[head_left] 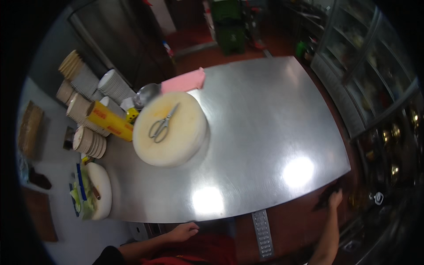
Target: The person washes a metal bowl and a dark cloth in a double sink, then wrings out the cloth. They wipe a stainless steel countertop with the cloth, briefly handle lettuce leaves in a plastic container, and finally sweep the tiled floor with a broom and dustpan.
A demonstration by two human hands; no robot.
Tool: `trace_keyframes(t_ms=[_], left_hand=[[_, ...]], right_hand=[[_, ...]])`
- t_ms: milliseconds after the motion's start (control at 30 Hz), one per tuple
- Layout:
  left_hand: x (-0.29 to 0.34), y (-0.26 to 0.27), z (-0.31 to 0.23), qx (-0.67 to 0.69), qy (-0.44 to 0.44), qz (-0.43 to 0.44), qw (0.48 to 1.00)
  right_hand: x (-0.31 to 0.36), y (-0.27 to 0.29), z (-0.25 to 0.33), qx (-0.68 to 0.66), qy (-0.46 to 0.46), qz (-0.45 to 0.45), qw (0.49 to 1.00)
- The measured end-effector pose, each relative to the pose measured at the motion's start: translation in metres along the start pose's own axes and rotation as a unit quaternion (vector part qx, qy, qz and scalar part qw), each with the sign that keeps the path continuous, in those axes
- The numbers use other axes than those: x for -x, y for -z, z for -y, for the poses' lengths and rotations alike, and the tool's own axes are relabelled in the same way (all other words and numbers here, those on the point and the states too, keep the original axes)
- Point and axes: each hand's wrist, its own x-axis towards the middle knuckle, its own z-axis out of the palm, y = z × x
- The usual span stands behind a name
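Left hand (184,231) rests at steel table (265,123) edge; scissors (162,124) well apart.

A brushed steel table (265,123) is seen across the middle of the frame, glossy, with bright glare spots at its lower edge. On the round chopping block (170,128) at centre left, a smooth, matt, cream surface is shown, possibly plastic. Polished metal scissors (162,123) are laid on it. The pink cloth (183,81) above looks soft and matt.
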Motion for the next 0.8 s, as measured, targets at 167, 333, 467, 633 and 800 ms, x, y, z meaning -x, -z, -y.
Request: trace_keyframes(t_ms=[167, 333, 467, 633, 800], left_hand=[[-0.010, -0.006, -0.061, 0.069, -0.101, 0.068, 0.990], [0.001, -0.005, -0.132, 0.235, -0.144, 0.176, 0.945], [-0.012, -0.007, -0.118, 0.248, -0.260, 0.109, 0.927], [0.006, 0.039, -0.100, 0.399, -0.191, 0.090, 0.892], [0.030, 0.077, -0.099, 0.550, -0.151, 0.180, 0.801]], right_hand=[[0.159, 0.022, 0.062, -0.346, -0.060, 0.223, 0.909], [0.342, 0.096, 0.217, -0.505, -0.121, 0.468, 0.715], [0.361, 0.115, 0.275, -0.512, -0.060, 0.407, 0.754], [0.392, 0.144, 0.360, -0.552, 0.048, 0.406, 0.727], [0.420, 0.163, 0.421, -0.493, 0.102, 0.310, 0.807]])
